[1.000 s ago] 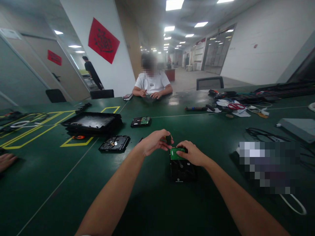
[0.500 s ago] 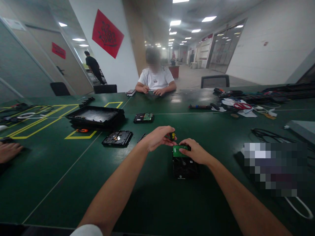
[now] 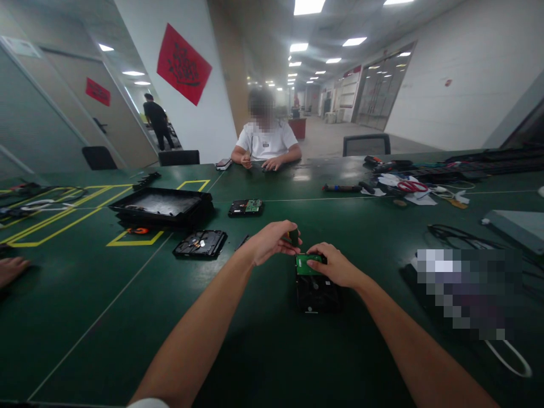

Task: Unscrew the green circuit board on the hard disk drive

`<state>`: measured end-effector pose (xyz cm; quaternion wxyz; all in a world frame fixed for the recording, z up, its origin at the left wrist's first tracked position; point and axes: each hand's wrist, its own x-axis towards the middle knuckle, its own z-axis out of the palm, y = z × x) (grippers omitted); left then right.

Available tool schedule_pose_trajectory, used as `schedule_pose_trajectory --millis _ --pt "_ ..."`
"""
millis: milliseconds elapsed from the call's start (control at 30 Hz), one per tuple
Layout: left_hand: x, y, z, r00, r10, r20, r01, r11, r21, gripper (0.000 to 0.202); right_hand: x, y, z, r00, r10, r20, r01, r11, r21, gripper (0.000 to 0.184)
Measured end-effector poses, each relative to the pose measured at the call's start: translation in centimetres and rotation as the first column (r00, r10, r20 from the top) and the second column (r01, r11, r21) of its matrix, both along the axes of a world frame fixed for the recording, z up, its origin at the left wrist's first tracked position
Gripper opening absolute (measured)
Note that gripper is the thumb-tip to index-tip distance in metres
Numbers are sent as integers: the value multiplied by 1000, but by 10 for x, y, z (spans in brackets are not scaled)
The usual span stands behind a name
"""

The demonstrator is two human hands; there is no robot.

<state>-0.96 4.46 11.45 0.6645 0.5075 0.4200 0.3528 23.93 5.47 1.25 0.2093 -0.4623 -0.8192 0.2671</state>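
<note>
A black hard drive (image 3: 315, 293) lies on the green table (image 3: 255, 340) in front of me, with a small green circuit board (image 3: 306, 264) at its far end. My right hand (image 3: 335, 265) rests on that far end, fingers curled over the board's edge. My left hand (image 3: 272, 242) is closed around a small dark screwdriver handle (image 3: 293, 236), held just above the board's left corner.
An opened drive (image 3: 200, 243) and another drive with a green board (image 3: 245, 208) lie further out; a black tray (image 3: 161, 205) sits left. Tools, red scissors (image 3: 410, 186) and cables lie at right. A person in white (image 3: 266, 141) sits opposite. Another person's hand (image 3: 11, 269) rests at far left.
Only the camera shifted slightly; both hands stay on the drive and the screwdriver handle.
</note>
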Motion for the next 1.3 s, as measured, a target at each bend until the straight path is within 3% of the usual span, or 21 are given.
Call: schedule_pose_trajectory --millis 367,733,1000,1300 --pt "-1 3 -4 997 -38 -66 43 997 71 41 0 2 -4 1000 10 2 -10 999 39 26" --pt "0 2 -5 1000 11 -9 -11 1000 -1 38 0 3 -6 1000 2 10 -2 999 34 27" --pt "-1 2 -3 992 -78 -97 83 996 44 44 0 2 -3 1000 9 5 -9 1000 26 28" --pt "-2 4 -5 993 -69 -94 72 997 21 49 0 3 -7 1000 19 10 -20 999 46 27"
